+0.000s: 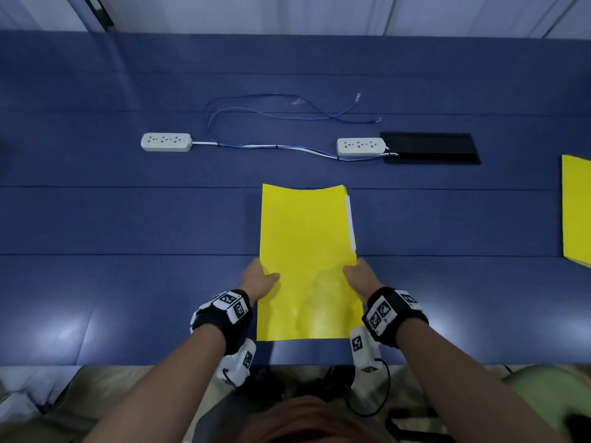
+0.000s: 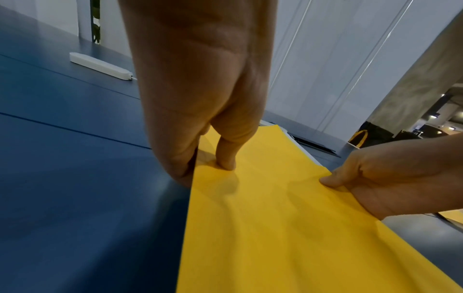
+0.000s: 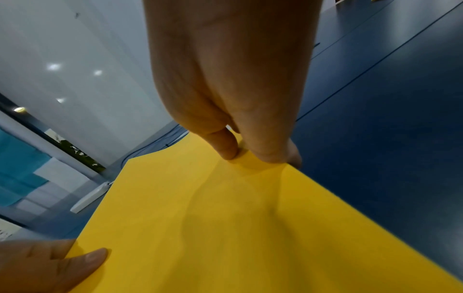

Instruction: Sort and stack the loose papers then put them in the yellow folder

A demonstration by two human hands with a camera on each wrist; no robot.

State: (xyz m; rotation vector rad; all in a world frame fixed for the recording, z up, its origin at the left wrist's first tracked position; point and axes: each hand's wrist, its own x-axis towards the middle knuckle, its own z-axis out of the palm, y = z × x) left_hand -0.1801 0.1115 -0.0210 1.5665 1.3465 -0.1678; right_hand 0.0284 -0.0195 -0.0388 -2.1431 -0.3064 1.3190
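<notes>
1. Blue table (image 1: 128,219): work surface bearing every item listed; the landmark, the yellow folder, sits at its near middle, probably so that both hands reach it evenly.
2. Yellow folder (image 1: 307,251): closed, its long side running away from the person, the near end overhanging the table edge. A white strip (image 1: 350,223), likely the stacked papers inside, shows along its right edge, which suggests the filing step is largely done. No loose papers lie around it.
3. Second yellow sheet or folder (image 1: 577,212): far to the right of the folder, cut by the frame edge; which of the two it is cannot be told.
4. Black flat panel (image 1: 430,148): beyond the folder, to the right.
5. Two white power strips (image 1: 166,142) (image 1: 360,146): beyond the folder, joined by blue cables (image 1: 256,115), well apart from it.
6. Left hand (image 1: 257,279): pinches the folder's left edge, thumb on top and fingers beneath, apparently to steady or square it.
7. Right hand (image 1: 361,276): pinches the right edge likewise, on the open side, probably keeping the contents from sliding out.
</notes>
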